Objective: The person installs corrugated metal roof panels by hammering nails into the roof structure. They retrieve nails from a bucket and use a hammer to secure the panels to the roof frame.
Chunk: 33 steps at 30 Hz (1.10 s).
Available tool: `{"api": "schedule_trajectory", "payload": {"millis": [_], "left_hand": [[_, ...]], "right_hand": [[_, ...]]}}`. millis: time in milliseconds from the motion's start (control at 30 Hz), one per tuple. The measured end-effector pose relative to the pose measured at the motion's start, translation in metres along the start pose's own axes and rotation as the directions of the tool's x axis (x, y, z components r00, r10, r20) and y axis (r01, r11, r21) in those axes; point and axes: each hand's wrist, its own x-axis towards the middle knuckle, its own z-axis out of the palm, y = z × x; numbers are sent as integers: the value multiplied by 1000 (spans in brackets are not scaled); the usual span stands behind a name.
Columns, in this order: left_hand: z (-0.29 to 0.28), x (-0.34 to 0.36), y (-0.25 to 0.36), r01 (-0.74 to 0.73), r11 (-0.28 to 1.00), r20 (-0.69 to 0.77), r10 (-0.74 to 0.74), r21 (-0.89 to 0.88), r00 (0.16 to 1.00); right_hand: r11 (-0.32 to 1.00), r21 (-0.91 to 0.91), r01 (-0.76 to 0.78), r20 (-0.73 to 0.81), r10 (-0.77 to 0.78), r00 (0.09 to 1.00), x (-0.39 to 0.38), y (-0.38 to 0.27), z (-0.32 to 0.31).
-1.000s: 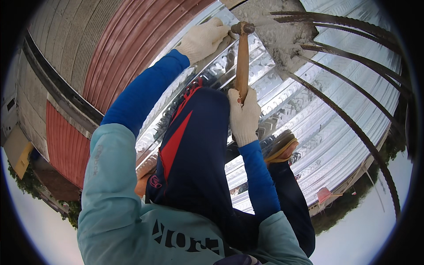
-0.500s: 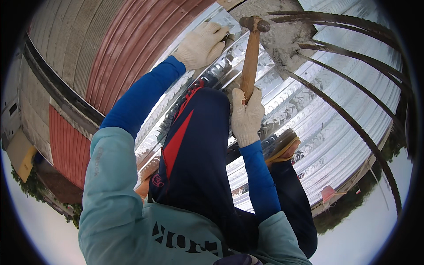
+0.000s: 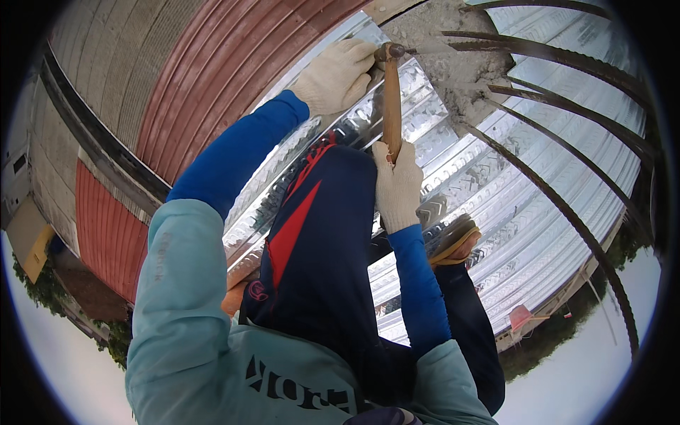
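Note:
My right hand (image 3: 398, 185), in a white knit glove, is closed around the lower end of the wooden handle of a hammer (image 3: 392, 106). The hammer's dark metal head is down beside the fingertips of my left hand (image 3: 336, 76), also gloved. That hand rests on the shiny ribbed metal sheet (image 3: 418, 92), its fingers curled near the sheet's end. Whatever they hold is hidden behind the fingers and the hammer head.
Rough concrete (image 3: 453, 71) lies just past the sheet's end. Several bent rusty rebars (image 3: 559, 202) arch out over the metal sheeting on the right. Red corrugated roofing (image 3: 205, 78) runs along the left. My sandalled foot (image 3: 457, 244) stands on the sheeting, right of my bent knee.
The hammer has come down and slightly left, its head now next to my left fingertips. My left hand has shifted a little to the right, and the dark gap between its fingers is now covered.

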Motion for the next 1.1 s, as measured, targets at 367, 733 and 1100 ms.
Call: {"api": "schedule_trajectory", "payload": {"millis": [367,733,1100], "left_hand": [[5,4,1,-1,1000,-7,1,-31,1000],[10,0,-2,-23,999,-103,19,-35,995],[14,0,-2,-14,998,-145,6,-55,989]], "right_hand": [[998,19,58,-56,-57,997,0,-5,-1],[965,262,33,-136,3,991,-8,-19,-11],[971,230,-59,-98,83,992,-17,-3,11]]}}
